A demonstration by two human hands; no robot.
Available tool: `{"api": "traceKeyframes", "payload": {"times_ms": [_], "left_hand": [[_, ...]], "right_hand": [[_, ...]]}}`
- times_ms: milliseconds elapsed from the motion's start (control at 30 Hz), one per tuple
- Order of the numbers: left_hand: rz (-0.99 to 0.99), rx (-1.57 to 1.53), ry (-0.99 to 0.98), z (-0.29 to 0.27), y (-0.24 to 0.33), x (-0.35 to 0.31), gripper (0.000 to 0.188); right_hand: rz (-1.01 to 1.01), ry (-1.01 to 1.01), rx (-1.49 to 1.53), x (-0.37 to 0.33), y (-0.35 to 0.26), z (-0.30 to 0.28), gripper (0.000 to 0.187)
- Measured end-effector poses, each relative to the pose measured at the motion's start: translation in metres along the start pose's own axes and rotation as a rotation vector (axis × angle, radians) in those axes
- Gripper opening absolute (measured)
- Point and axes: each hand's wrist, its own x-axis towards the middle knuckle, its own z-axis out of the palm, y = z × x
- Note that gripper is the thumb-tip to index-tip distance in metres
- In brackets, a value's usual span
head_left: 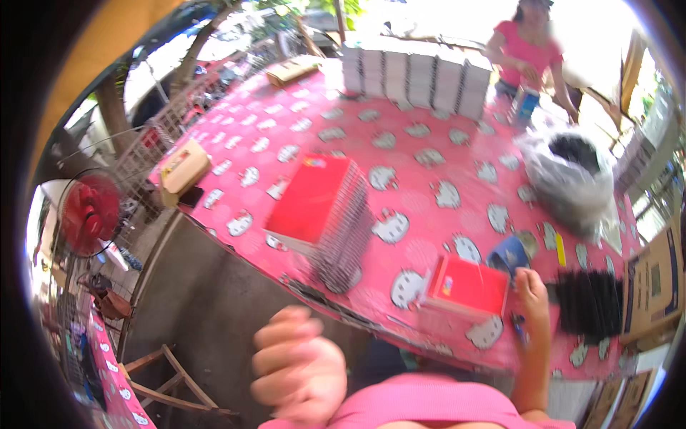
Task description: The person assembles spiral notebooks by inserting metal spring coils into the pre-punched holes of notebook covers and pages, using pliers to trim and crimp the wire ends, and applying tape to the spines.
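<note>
The right hand (pixel 532 294) rests on the bench (pixel 400 154), fingers bent down beside the right edge of a small red notebook (pixel 469 287); it touches or nearly touches the cover, and whether it grips anything I cannot tell, since the fingertips are blurred. The left hand (pixel 296 365) hangs off the bench near the body, smeared by motion, fingers curled loosely inward with nothing visible in them.

The small red notebook lies flat near the front edge of the bench, on a pink cloth printed with white cat faces. Just behind it sits a blue roll (pixel 509 254), and to the right of the hand a bundle of black binding combs (pixel 589 304). A brown cardboard box (pixel 654 282) stands at the right edge; its contents are hidden.

Left of the notebook, well apart, is a tall stack of red spiral notebooks (pixel 321 211), leaning, the wire spines facing right. Farther back on the right a clear plastic bag (pixel 568 175) holds something dark. Along the far edge stand rows of white paper stacks (pixel 414 71). A tan box (pixel 182 170) sits on the left corner.

Another person in a pink top (pixel 525 50) stands at the far side. A red fan (pixel 89 213) stands on the floor to the left.
</note>
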Motion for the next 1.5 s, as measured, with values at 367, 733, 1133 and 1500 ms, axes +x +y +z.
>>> {"api": "traceKeyframes", "payload": {"times_ms": [367,733,1133,1500], "left_hand": [[-0.931,0.213,-0.509,0.071,-0.038,-0.083,0.038],[-0.543,0.461,-0.843,0.126,-0.036,-0.071,0.03],[-0.642,0.26,-0.827,0.137,-0.042,-0.081,0.006],[-0.64,0.309,-0.857,0.131,-0.039,-0.075,0.015]], "right_hand": [[-0.098,0.106,0.244,-0.037,-0.013,0.006,0.024],[-0.445,0.064,0.119,-0.027,-0.013,0.057,0.028],[-0.218,0.509,-0.909,0.003,0.077,-0.125,0.019],[-0.592,0.032,-0.113,-0.055,-0.045,-0.016,0.024]]}}
